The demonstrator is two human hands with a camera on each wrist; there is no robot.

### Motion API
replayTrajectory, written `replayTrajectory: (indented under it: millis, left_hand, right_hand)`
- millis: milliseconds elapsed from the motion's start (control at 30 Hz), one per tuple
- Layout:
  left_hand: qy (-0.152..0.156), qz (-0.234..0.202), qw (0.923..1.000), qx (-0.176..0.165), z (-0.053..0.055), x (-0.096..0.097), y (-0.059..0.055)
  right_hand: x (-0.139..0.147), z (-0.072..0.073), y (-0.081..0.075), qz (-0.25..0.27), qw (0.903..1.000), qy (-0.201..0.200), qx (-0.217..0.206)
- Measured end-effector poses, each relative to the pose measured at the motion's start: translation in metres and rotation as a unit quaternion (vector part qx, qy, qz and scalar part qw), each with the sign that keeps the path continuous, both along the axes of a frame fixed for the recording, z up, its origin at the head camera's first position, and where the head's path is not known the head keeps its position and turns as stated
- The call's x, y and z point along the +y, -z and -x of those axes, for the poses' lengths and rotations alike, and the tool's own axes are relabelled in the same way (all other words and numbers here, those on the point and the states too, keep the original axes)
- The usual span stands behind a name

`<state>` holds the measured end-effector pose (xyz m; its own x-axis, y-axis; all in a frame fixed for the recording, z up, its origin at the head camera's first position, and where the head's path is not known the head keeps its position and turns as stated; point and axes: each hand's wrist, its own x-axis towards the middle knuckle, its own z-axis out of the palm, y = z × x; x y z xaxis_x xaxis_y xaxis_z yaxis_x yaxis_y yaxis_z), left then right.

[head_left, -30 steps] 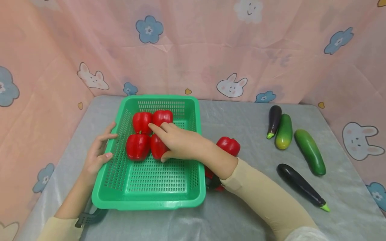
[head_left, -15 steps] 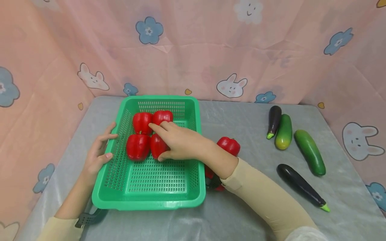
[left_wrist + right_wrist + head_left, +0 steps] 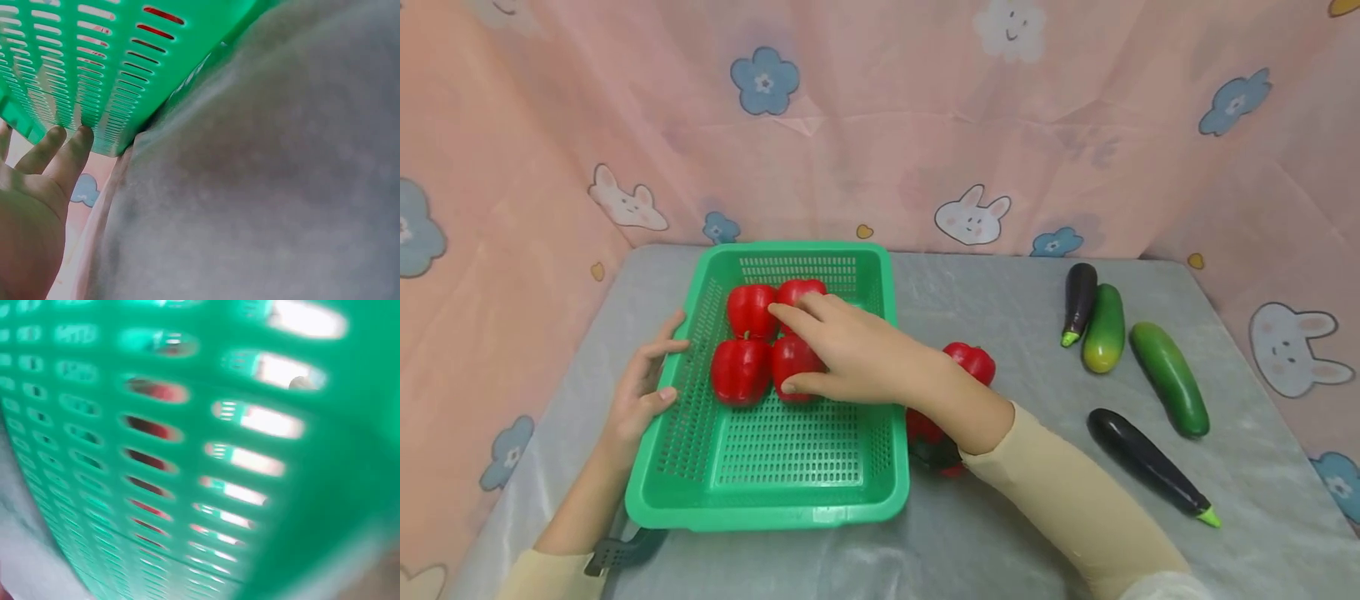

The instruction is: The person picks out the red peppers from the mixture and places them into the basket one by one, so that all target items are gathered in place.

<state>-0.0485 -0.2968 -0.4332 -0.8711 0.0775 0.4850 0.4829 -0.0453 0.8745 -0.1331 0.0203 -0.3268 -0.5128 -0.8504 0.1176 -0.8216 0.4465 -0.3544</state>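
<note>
A green plastic basket (image 3: 767,518) with slotted walls holds several red bell peppers. One bell pepper (image 3: 741,372) sits front left in the group, another (image 3: 751,310) behind it. My right hand (image 3: 861,350) is over the front right bell pepper (image 3: 792,358), fingers extended and thumb across its near side; the hand partly covers the back right pepper (image 3: 800,290). My left hand (image 3: 634,396) rests its fingertips on the basket's left outer side; the left wrist view shows straight fingers (image 3: 75,150) against the slotted wall (image 3: 119,56). The right wrist view is filled by the basket wall (image 3: 200,381).
Right of the basket lies a red bell pepper (image 3: 972,360); more red shows beneath my right forearm, partly hidden. Farther right are two eggplants, one behind (image 3: 1080,300) and one nearer (image 3: 1146,458), and two green cucumber-like vegetables (image 3: 1105,329) (image 3: 1171,379). A pink curtain (image 3: 850,150) hangs behind.
My right thumb has shifted left across the front right pepper and the hand has loosened and risen slightly. The left hand stays at the basket's side. The head view has shifted slightly.
</note>
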Motion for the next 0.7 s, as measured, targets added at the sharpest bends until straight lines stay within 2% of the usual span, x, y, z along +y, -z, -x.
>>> replayTrajectory:
  millis: [200,367,533,700]
  left_hand:
    - [-0.002,0.003,1.0,-0.002,-0.001,-0.002,0.002]
    - [0.004,0.013,0.9998,0.016,-0.002,-0.002,0.002]
    - [0.0,0.015,0.9997,0.018,-0.002,-0.001,0.001]
    - [0.003,0.005,0.9999,0.012,-0.001,-0.001,0.0]
  right_hand:
    - [0.023,-0.013,-0.017,0.021,0.9982,0.015,-0.053]
    - [0.05,-0.021,-0.025,0.04,0.9971,0.022,-0.061]
    - [0.083,-0.022,-0.019,0.062,0.9931,0.059,-0.08]
    - [0.111,-0.021,-0.01,0.074,0.9867,0.114,-0.09]
